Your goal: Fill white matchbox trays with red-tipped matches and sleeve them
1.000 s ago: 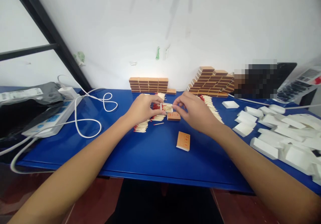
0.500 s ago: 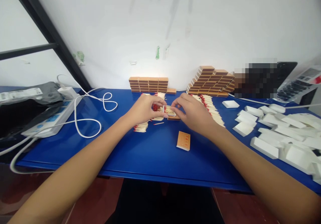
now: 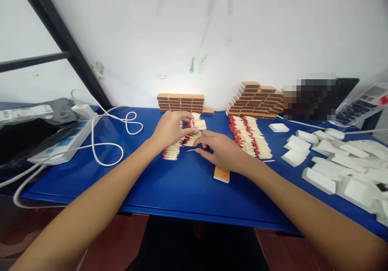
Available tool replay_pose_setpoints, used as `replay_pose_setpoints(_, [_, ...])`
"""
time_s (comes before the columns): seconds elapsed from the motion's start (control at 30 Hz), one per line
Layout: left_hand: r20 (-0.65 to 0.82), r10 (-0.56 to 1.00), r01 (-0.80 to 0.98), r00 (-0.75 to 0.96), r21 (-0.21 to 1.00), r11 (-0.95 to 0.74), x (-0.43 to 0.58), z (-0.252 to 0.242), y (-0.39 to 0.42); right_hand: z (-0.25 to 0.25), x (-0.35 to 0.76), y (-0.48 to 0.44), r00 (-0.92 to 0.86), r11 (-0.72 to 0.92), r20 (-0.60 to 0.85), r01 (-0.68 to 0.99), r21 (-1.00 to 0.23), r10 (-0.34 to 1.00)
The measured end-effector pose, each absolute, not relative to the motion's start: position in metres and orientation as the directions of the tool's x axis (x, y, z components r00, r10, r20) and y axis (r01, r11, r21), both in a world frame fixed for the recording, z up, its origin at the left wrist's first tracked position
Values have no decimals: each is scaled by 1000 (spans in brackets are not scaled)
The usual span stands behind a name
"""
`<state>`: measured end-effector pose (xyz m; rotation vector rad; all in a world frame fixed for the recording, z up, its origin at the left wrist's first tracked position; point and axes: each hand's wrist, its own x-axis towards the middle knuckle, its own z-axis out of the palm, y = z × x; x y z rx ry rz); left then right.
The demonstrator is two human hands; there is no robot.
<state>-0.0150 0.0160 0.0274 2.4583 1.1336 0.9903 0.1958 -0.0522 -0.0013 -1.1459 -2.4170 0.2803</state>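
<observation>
My left hand (image 3: 172, 129) grips a white matchbox tray (image 3: 203, 127) by its near left side, thumb and fingers closed on it; red-tipped matches lie inside. My right hand (image 3: 218, 150) is low over the blue table, thumb and forefinger pinched at the plain end of a single match (image 3: 190, 150). That match still lies on the table. Beneath and beside my left hand are rows of matches (image 3: 171, 153), partly covered by it. An orange matchbox (image 3: 222, 174) lies near my right wrist, which hides its far part.
Stacked matchboxes (image 3: 180, 102) line the wall, with a taller, stepped stack (image 3: 257, 100) to the right. More match rows (image 3: 251, 137) lie right of my right hand. White trays (image 3: 348, 161) are heaped at far right. A white cable (image 3: 106, 145) and power strip (image 3: 65, 141) occupy the left.
My right hand has left the tray and come down toward me to the loose match. My left hand has shifted slightly left and up with the tray.
</observation>
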Motion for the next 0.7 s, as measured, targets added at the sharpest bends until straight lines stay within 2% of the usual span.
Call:
replay_pose_setpoints(0.53, [492,738,570,462,473,-672,-15,26,16,-4,191,-48,-550,618,282,684,-387,786])
replay_pose_setpoints(0.7, [487,736,609,471,424,-670,-17,26,17,2,195,-50,-566,619,251,707,-342,785])
